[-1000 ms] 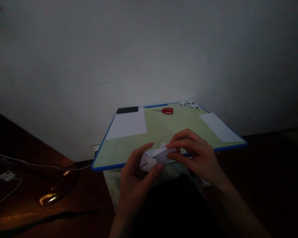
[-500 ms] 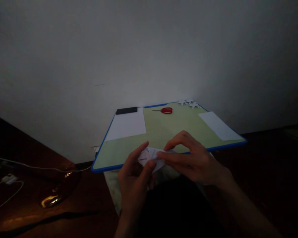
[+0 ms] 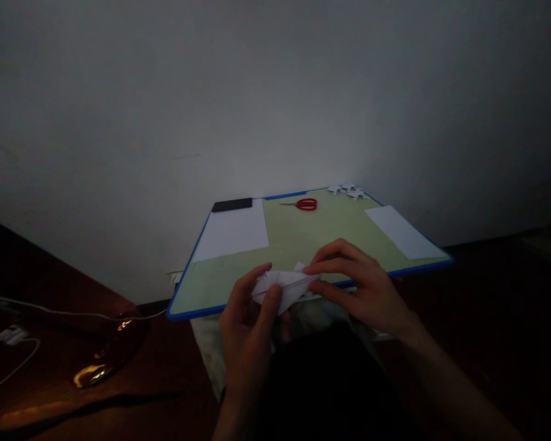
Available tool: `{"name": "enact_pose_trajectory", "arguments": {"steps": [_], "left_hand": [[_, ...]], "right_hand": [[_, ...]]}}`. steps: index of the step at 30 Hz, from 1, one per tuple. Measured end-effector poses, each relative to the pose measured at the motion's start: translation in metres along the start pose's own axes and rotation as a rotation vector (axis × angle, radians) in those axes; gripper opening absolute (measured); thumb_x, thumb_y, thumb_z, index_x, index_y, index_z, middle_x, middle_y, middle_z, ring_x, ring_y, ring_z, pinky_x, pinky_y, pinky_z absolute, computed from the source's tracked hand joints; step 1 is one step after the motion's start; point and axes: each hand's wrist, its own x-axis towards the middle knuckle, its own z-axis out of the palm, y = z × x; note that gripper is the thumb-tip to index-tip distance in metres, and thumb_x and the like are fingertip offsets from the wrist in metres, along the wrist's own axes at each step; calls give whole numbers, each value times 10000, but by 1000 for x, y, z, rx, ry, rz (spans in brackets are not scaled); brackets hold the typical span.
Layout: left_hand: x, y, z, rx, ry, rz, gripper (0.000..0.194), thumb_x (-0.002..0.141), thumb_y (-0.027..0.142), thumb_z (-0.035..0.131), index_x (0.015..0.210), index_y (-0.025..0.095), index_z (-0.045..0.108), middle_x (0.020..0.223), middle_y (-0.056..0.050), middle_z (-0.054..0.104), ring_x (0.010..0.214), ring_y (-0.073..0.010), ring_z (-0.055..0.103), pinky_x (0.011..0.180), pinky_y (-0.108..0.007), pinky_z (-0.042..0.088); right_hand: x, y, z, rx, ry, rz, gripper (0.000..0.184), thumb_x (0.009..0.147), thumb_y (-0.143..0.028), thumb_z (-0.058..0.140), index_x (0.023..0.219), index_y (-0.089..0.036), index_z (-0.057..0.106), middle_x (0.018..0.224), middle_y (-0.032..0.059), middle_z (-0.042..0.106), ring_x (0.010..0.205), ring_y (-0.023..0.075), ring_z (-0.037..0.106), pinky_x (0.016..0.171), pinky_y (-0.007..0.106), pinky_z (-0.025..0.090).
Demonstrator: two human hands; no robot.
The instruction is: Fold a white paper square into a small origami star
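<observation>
A small piece of folded white paper (image 3: 290, 288) is held between both hands, just over the near edge of the table. My left hand (image 3: 250, 318) pinches its left end, thumb on top and fingers behind and beneath. On the right end, my right hand (image 3: 360, 285) closes its thumb and fingertips around a narrow point of the paper. Creases run along the upper face, and a small flap sticks up near the right fingertips. The underside is hidden.
On the green tabletop with a blue rim (image 3: 298, 229) lie red-handled scissors (image 3: 305, 204), a white sheet (image 3: 234, 233) under a dark flat object (image 3: 232, 205), another white sheet (image 3: 404, 231), and several folded paper pieces (image 3: 348, 191). White cables (image 3: 96, 316) run at the left.
My right hand has shifted from the middle of the folded paper to its right end. More of the creased face shows, and a small flap now stands up. My left hand keeps its hold.
</observation>
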Motion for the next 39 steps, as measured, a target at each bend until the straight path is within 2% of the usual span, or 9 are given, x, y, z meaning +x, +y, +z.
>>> {"name": "enact_pose_trajectory", "arguments": {"steps": [4,9,13,18,24,27,31,35,39], "left_hand": [[1,3,-2,38,-39,-4,465,903,425,788,1313,244,665,687,39,680,471,-110,613,419,-196,494],[2,4,0,24,-46,-26,460,909,411,778,1312,222,660,718,27,700,498,-107,625,468,-204,508],[3,3,1,-24,-53,-40,442,903,406,783,1285,219,664,728,31,689,500,-96,611,471,-198,484],[4,4,0,-25,-43,-61,467,889,426,794,1287,221,660,724,29,690,507,-112,622,477,-211,491],[-1,11,4,181,3,82,383,913,391,772,1247,216,711,606,38,685,500,-125,616,501,-203,473],[-2,12,3,281,-3,143,342,923,392,762,1219,222,743,572,44,681,460,-111,588,463,-186,438],[2,11,-4,383,-80,228,320,938,382,744,1222,234,754,554,57,673,427,-101,579,438,-173,441],[1,13,-6,413,-71,252,303,937,364,736,1212,239,762,571,58,683,419,-102,578,429,-179,447],[-2,17,-1,403,-40,210,294,944,333,717,1219,237,754,545,59,669,431,-113,586,445,-192,455]], "right_hand": [[1,4,1,89,-1,45,164,945,-232,789,1100,-283,775,996,18,728,917,173,712,808,337,592],[1,5,0,82,33,5,189,912,-196,823,1089,-248,785,931,19,728,858,159,692,765,316,568],[1,6,-2,119,6,-3,197,904,-176,830,1088,-232,789,924,20,752,835,148,706,756,304,567],[1,5,-6,156,-8,68,139,905,-172,824,1031,-219,791,921,16,790,830,145,736,767,295,573],[4,1,-13,0,-103,181,63,939,-135,746,956,-190,772,879,1,798,794,130,734,753,248,561],[7,2,-20,-151,-227,106,75,942,-120,734,984,-179,752,892,6,791,797,143,727,763,262,557],[14,1,-27,-362,-399,-150,93,1020,-158,642,1062,-134,721,974,74,771,904,206,707,829,342,552],[20,1,-28,-485,-408,-345,171,1072,-198,566,1042,-117,714,918,91,754,854,213,666,827,371,535],[21,3,-26,-588,-405,-449,198,1068,-171,557,965,-123,719,838,79,725,795,206,623,783,360,510]]}}
